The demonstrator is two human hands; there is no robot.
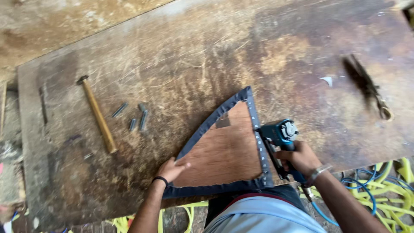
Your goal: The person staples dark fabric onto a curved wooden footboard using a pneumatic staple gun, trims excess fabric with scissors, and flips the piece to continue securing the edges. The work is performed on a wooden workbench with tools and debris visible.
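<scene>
A triangular plywood panel [224, 151] lies on the worn workbench [181, 56], its edges wrapped in dark grey fabric [207, 123] held by a row of staples along the right side. My left hand [172, 169] presses flat on the panel's lower left corner, fingers spread. My right hand [302, 157] grips a blue pneumatic staple gun [280, 138], whose nose rests against the fabric on the panel's right edge.
A wooden-handled hammer [97, 114] lies at the left, with several small staple strips [136, 116] beside it. A dark brush [366, 86] lies at the right. Yellow and blue hoses [379, 185] coil on the floor below the bench edge.
</scene>
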